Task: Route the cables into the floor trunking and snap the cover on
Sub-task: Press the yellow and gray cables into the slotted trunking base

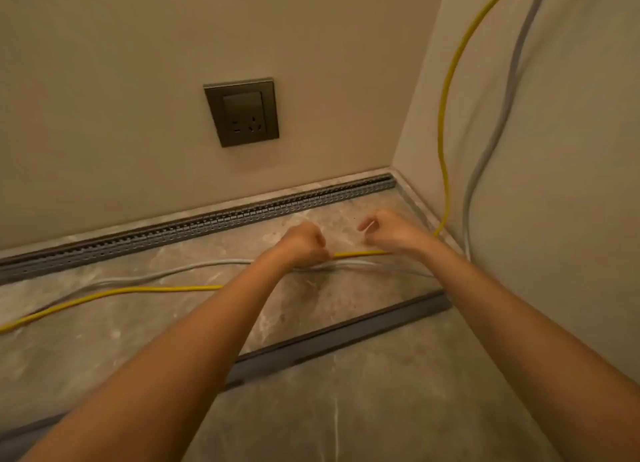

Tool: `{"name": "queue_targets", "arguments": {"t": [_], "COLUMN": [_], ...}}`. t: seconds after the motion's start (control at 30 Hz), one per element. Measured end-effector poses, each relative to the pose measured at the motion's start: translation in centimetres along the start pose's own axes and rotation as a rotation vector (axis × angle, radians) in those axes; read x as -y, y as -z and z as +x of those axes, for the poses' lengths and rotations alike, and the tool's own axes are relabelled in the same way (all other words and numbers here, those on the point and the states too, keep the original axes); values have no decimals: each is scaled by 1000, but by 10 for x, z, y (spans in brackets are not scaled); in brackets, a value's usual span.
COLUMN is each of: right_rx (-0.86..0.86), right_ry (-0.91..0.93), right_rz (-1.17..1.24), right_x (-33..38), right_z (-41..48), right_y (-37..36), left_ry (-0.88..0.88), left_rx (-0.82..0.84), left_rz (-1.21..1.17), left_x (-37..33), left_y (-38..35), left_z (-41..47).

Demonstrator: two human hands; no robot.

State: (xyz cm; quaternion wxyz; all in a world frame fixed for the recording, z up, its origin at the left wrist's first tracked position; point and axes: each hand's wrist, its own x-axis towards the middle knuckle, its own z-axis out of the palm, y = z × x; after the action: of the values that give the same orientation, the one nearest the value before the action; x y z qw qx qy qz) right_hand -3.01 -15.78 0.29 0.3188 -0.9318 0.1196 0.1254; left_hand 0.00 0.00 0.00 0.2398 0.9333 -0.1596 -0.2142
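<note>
Cover strip lies flat on floor, under both forearms. Beyond it, yellow cable and grey cable lie loose. Left hand is fisted on the yellow cable. Right hand is curled; its grasp is unclear. Trunking lies open along the wall, just past the hands.

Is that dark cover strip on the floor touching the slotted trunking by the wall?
Apart. The head view shows floor and the yellow cable lying between the cover strip and the trunking.
</note>
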Motion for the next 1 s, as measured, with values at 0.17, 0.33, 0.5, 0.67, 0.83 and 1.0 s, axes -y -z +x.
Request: {"name": "queue_targets", "arguments": {"t": [0.17, 0.33, 0.5, 0.67, 0.83, 1.0], "right_rx": [-32, 42, 4, -190, -290, -249], "right_ry": [-9, 41, 81, 164, 251, 241], "right_rz": [-80, -183, -399, -449, -534, -606], "right_x": [-20, -27, -28, -20, -12, -19], "right_z": [-2, 13, 30, 54, 91, 107], "right_y": [-5, 1, 16, 34, 42, 33], "left_ry": [-4, -9, 14, 10, 11, -20], "left_rx": [26, -5, -210, -329, -319, -240], "left_rz": [68, 195, 153, 31, -29, 144], "left_x": [0, 2, -6, -1, 12, 22], "left_y": [-14, -19, 3, 25, 27, 23], "left_z": [13, 22, 32, 56, 74, 83]}}
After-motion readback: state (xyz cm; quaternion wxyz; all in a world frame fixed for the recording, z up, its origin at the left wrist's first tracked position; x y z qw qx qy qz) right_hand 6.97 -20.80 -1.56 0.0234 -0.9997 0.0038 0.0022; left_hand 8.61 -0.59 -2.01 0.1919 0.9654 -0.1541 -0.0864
